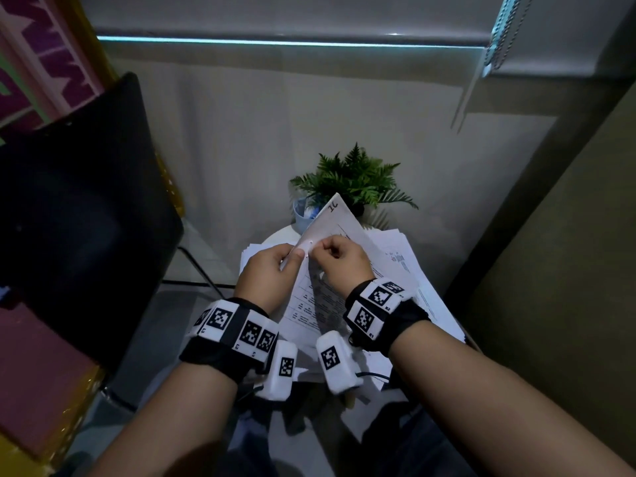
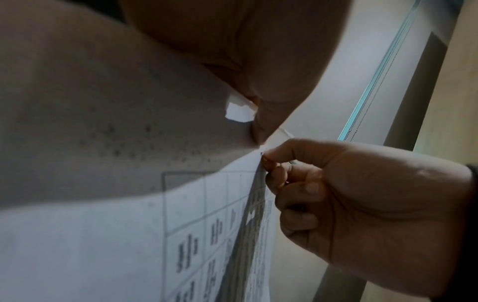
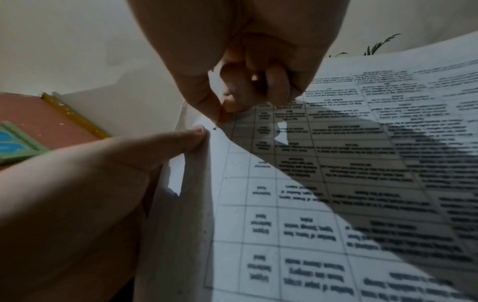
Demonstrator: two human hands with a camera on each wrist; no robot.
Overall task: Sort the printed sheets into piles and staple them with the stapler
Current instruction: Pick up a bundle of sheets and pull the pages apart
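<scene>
A set of printed sheets [image 1: 335,223] with tables of text is held up over the table, one corner pointing away from me. My left hand [image 1: 292,259] pinches the sheets near their corner, thumb on top; the left wrist view shows that thumb [image 2: 261,114] on the paper [image 2: 103,235]. My right hand [image 1: 321,251] has curled fingers, and its thumb and forefinger [image 3: 222,115] pinch the sheet's edge beside a tiny dark speck [image 3: 214,128]. Just below them the left thumb [image 3: 181,141] presses on the sheet [image 3: 297,214]. No stapler is in view.
A messy pile of more printed sheets [image 1: 416,270] covers the small round white table [image 1: 275,237]. Behind it stand a fern in a pot [image 1: 358,180] and a pale blue cup [image 1: 302,211]. A black chair [image 1: 86,201] is at the left, walls behind and to the right.
</scene>
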